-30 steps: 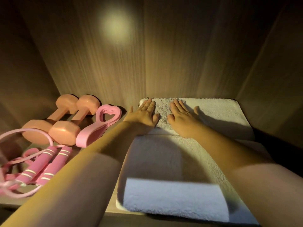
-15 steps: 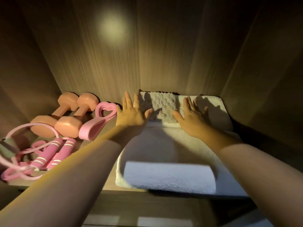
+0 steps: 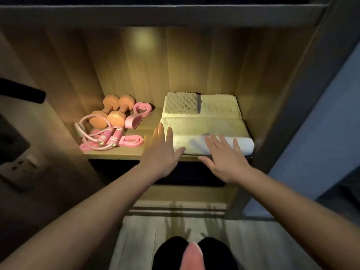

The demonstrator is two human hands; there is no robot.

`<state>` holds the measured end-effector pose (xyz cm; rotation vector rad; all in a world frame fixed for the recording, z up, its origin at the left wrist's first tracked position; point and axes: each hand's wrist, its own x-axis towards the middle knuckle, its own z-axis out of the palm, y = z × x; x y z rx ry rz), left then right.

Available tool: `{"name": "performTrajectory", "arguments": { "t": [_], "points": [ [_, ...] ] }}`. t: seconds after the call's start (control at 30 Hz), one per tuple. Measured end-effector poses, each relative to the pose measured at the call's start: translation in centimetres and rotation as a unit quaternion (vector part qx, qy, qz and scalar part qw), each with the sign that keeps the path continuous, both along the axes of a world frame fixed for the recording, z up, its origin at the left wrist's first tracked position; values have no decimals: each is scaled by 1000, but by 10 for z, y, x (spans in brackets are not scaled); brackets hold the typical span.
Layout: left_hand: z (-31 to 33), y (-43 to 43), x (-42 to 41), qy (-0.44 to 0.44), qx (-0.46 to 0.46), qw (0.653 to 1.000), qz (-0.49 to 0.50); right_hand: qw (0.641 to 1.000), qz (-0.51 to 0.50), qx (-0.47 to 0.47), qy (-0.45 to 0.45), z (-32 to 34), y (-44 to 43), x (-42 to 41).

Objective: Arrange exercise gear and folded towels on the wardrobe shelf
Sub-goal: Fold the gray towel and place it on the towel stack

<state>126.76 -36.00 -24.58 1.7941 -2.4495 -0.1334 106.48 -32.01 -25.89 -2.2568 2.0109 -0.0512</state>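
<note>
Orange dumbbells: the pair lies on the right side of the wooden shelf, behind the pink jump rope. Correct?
Not right, left: the head view shows the orange dumbbells on the left side of the wooden shelf, behind the pink jump rope.

Single head-worn wide-angle view. Looks forward and down into wardrobe shelf (image 3: 114,155) from in front and above, set back outside the opening. Takes in full shelf width, top board (image 3: 155,16) down to floor (image 3: 243,240). Catches forearms (image 3: 97,201) entering from bottom corners, left hand (image 3: 159,155) and right hand (image 3: 224,161) mid-frame at shelf front edge.
</note>
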Motion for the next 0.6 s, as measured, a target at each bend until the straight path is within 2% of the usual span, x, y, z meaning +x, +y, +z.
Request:
{"name": "performTrajectory", "arguments": {
  "t": [0.27,0.6],
  "points": [
    [-49,171,12,11,3,998,-61,999,35,17,-25,-29,163,34],
    [-97,271,30,118,73,990,-31,990,-26,84,-111,-75,265,43]
  ]
}}
